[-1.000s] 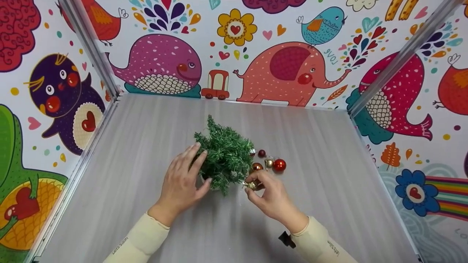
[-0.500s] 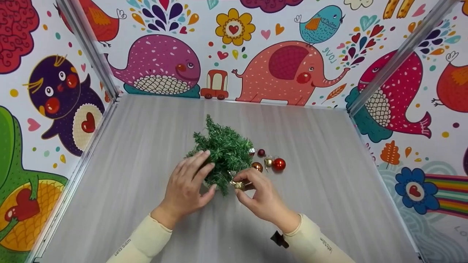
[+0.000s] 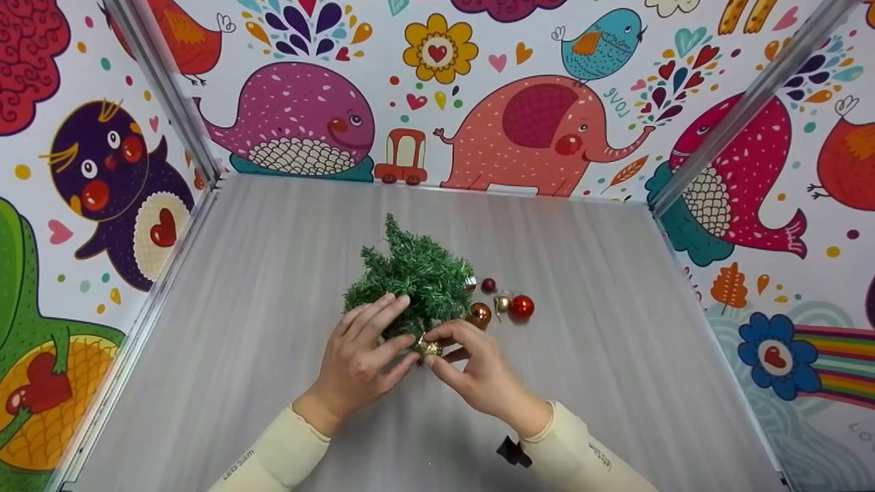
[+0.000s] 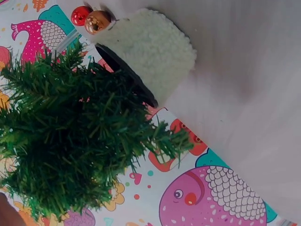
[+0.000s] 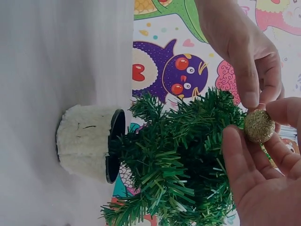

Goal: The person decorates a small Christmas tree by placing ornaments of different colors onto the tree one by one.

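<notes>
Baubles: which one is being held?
The glittery gold bauble, in the right hand; the red one, copper one, maroon one and shiny gold one lie on the table.

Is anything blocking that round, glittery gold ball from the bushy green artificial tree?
No object visibly blocks it; the right grip pinches the gold ball close to the green tree, with the left grip alongside.

One tree, one pot, five baubles, one mostly hidden pale object

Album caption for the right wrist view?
A right hand holds a glittery gold ball by a potted green tree.
</notes>
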The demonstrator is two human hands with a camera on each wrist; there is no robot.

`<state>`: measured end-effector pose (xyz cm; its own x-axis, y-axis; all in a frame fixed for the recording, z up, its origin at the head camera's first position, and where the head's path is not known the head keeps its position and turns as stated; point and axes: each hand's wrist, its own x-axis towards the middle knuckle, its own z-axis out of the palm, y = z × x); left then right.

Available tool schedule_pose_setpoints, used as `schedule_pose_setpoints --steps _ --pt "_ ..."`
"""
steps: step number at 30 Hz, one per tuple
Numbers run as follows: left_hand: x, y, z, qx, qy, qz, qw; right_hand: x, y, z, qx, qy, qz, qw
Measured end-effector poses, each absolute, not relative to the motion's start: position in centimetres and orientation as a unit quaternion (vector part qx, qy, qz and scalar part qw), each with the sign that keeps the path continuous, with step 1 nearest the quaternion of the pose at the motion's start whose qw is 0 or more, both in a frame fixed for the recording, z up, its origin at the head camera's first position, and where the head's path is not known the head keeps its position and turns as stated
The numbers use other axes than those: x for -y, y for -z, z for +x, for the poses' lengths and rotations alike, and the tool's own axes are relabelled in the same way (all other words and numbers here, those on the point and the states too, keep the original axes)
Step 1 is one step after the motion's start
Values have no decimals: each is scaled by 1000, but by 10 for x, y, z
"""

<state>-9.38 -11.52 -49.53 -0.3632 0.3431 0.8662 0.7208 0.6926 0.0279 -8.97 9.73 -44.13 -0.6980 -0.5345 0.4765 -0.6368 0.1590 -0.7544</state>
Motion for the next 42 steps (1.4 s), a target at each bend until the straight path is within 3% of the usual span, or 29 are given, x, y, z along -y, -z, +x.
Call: schedule_pose_setpoints --steps 8,19,32,42 --pt "113 489 -93 787 226 -328 471 -101 447 -92 761 -515 390 56" --pt "115 486 -90 786 234 -333 465 -105 494 -98 780 -476 400 71" --pt "114 484 -89 813 247 -324 417 -85 503 -95 799 -400 373 251" --pt "115 483 -86 819 265 -328 388 -79 509 -102 794 -395 369 278"
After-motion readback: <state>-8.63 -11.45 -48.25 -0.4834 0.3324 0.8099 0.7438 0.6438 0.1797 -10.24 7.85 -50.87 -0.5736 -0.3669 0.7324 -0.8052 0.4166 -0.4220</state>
